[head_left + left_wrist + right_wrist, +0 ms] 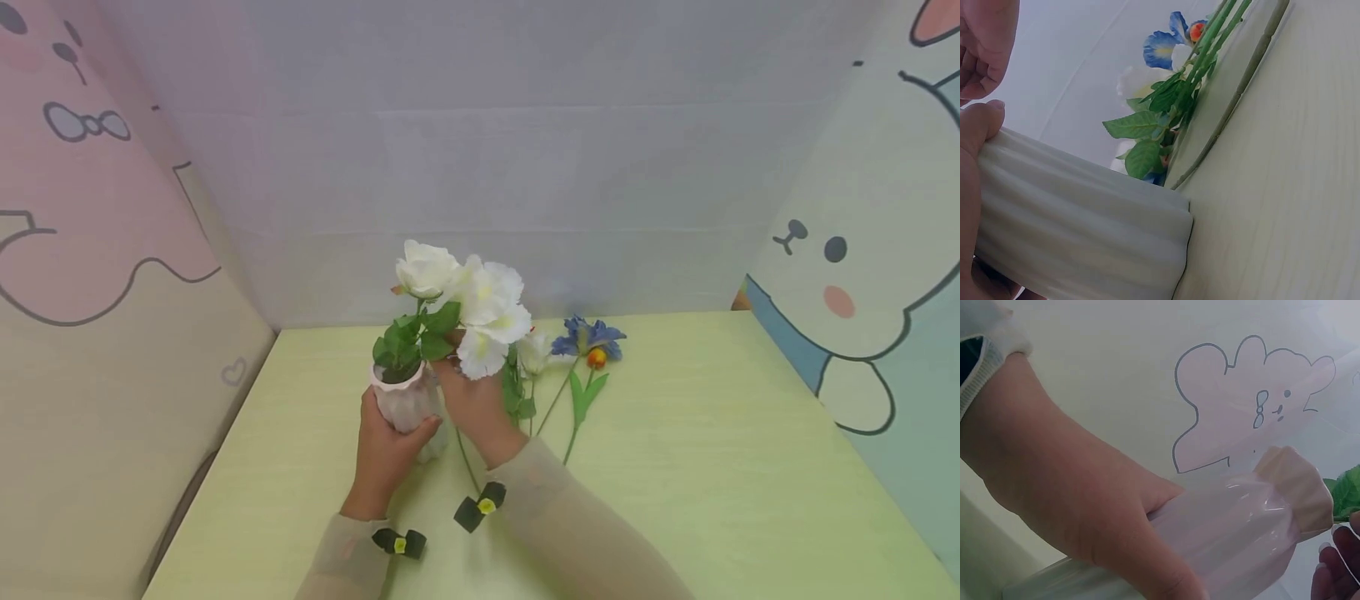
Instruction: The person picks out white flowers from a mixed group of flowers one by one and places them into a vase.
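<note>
My left hand point(386, 458) grips a white fluted vase point(405, 404) around its side, with the thumb across the front. The vase leans slightly, and its base seems to meet the table in the left wrist view. A white rose point(426, 269) with green leaves rises from the mouth. Beside it hangs a large white ruffled flower point(491, 312), partly covering my right hand point(480, 412). At the vase mouth, the fingers point(1335, 556) of that hand curl and appear to pinch a flower stem point(1340, 519). Its lower end is hidden inside the vase.
Right of the hands lie a blue flower point(588, 337), an orange bud point(596, 358) with green leaves, and another white flower point(534, 352). A long bare stem point(1235, 103) lies near the vase base. Cartoon-printed walls surround the pale yellow table point(712, 467).
</note>
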A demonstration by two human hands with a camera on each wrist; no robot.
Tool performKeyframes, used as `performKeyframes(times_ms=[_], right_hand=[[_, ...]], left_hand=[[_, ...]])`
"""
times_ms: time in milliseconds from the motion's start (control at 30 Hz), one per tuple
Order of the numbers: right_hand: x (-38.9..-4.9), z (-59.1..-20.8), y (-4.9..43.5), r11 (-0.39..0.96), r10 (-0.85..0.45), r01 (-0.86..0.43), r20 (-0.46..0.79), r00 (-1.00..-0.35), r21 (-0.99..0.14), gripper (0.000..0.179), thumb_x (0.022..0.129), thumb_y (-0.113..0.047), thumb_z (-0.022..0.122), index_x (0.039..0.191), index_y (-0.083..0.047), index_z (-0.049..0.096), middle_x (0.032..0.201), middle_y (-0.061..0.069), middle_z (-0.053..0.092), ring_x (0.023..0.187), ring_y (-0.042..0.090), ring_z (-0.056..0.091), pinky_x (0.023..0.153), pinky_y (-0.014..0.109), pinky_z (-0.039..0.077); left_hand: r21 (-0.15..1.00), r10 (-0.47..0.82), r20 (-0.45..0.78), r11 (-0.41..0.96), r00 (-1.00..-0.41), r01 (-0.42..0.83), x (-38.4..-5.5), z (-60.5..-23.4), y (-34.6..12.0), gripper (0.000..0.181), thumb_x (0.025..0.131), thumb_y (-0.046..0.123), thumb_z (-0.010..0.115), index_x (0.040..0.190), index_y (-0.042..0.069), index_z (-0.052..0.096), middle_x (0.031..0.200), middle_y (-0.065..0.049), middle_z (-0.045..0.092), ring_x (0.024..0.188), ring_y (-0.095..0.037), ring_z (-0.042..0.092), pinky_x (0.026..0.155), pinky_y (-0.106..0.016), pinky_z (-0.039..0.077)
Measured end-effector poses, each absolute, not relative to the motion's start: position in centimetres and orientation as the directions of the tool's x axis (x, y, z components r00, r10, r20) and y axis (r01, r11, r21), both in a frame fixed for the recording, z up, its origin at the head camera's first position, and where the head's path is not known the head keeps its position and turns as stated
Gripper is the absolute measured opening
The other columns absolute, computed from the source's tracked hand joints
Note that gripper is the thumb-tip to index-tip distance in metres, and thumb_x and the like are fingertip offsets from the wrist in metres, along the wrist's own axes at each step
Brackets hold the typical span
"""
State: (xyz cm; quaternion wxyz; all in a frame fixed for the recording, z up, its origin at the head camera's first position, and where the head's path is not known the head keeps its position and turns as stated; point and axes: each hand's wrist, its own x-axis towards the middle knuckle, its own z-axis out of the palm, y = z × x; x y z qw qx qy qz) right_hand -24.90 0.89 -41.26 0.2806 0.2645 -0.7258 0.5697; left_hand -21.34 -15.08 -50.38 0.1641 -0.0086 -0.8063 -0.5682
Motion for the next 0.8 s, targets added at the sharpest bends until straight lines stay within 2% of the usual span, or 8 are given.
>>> performKeyframes(times_ms=[33, 67, 133, 267, 433, 567, 733, 800], right_hand=[[-25.3, -41.2, 0.8, 0.051, -0.013, -0.699, 0.699, -0.715, -0.714, 0.008, 0.095, 0.004, 0.066, 0.101, 0.006, 0.061, 0.091, 0.019, 0.063, 0.082, 0.029, 0.063, 0.077, 0.037, 0.053], [-25.5, -41.1, 0.8, -0.045, 0.009, -0.699, 0.699, -0.715, -0.714, 0.007, 0.095, 0.006, 0.065, 0.101, 0.006, 0.061, 0.089, 0.019, 0.064, 0.080, 0.030, 0.063, 0.076, 0.035, 0.054], [-25.7, -41.0, 1.0, -0.112, 0.032, -0.703, 0.704, -0.709, -0.703, 0.008, 0.095, 0.008, 0.064, 0.101, 0.007, 0.060, 0.086, 0.020, 0.063, 0.073, 0.031, 0.063, 0.072, 0.036, 0.056], [-25.6, -40.6, 1.4, -0.049, 0.095, -0.664, 0.658, -0.747, -0.746, 0.016, 0.096, 0.005, 0.067, 0.108, 0.010, 0.059, 0.091, 0.022, 0.065, 0.075, 0.036, 0.065, 0.073, 0.037, 0.058], [-25.2, -40.0, 1.8, 0.024, 0.189, -0.551, 0.545, -0.817, -0.834, 0.022, 0.096, -0.006, 0.073, 0.113, 0.006, 0.065, 0.099, 0.016, 0.069, 0.091, 0.029, 0.066, 0.085, 0.033, 0.053], [-25.3, -39.8, 2.0, -0.055, 0.170, -0.532, 0.517, -0.839, -0.845, 0.027, 0.096, -0.009, 0.073, 0.119, 0.002, 0.065, 0.105, 0.015, 0.069, 0.096, 0.025, 0.063, 0.089, 0.034, 0.051], [-25.4, -39.7, 2.0, -0.048, 0.140, -0.535, 0.525, -0.840, -0.843, 0.029, 0.094, -0.011, 0.077, 0.119, -0.001, 0.066, 0.105, 0.009, 0.069, 0.094, 0.016, 0.062, 0.085, 0.030, 0.051], [-25.5, -39.6, 1.8, -0.261, 0.114, -0.484, 0.472, -0.874, -0.835, 0.027, 0.093, -0.007, 0.076, 0.118, -0.003, 0.065, 0.106, 0.005, 0.069, 0.096, 0.014, 0.063, 0.085, 0.030, 0.052]], left_hand=[[0.913, -0.172, 0.272, 0.356, -0.947, 0.197, -21.3, -50.4, -15.1, 0.100, 0.075, 0.022, 0.095, 0.150, 0.007, 0.031, 0.130, -0.013, 0.050, 0.108, -0.028, 0.055, 0.091, -0.050, 0.047], [0.913, -0.172, 0.269, 0.358, -0.948, 0.195, -21.3, -50.4, -15.1, 0.100, 0.075, 0.022, 0.094, 0.150, 0.007, 0.030, 0.131, -0.013, 0.050, 0.108, -0.028, 0.055, 0.091, -0.050, 0.047], [0.912, -0.171, 0.270, 0.362, -0.948, 0.194, -21.3, -50.3, -15.1, 0.100, 0.075, 0.022, 0.095, 0.150, 0.007, 0.030, 0.130, -0.014, 0.050, 0.109, -0.029, 0.055, 0.092, -0.050, 0.047], [0.912, -0.173, 0.276, 0.359, -0.945, 0.200, -21.3, -50.2, -15.0, 0.099, 0.074, 0.021, 0.095, 0.149, 0.007, 0.031, 0.131, -0.013, 0.050, 0.109, -0.029, 0.056, 0.093, -0.051, 0.047], [0.914, -0.171, 0.274, 0.353, -0.946, 0.200, -21.4, -50.3, -15.1, 0.099, 0.074, 0.022, 0.095, 0.149, 0.008, 0.032, 0.131, -0.012, 0.050, 0.110, -0.029, 0.056, 0.094, -0.051, 0.047], [0.914, -0.172, 0.274, 0.354, -0.946, 0.201, -21.4, -50.4, -15.1, 0.100, 0.075, 0.022, 0.095, 0.150, 0.008, 0.031, 0.131, -0.012, 0.050, 0.110, -0.029, 0.056, 0.093, -0.051, 0.047], [0.914, -0.171, 0.275, 0.353, -0.946, 0.202, -21.4, -50.4, -15.1, 0.100, 0.075, 0.022, 0.095, 0.150, 0.008, 0.031, 0.132, -0.013, 0.049, 0.110, -0.029, 0.055, 0.093, -0.051, 0.048], [0.914, -0.170, 0.274, 0.353, -0.946, 0.201, -21.4, -50.4, -15.0, 0.100, 0.075, 0.022, 0.095, 0.150, 0.008, 0.030, 0.133, -0.013, 0.049, 0.110, -0.029, 0.055, 0.093, -0.052, 0.047]])
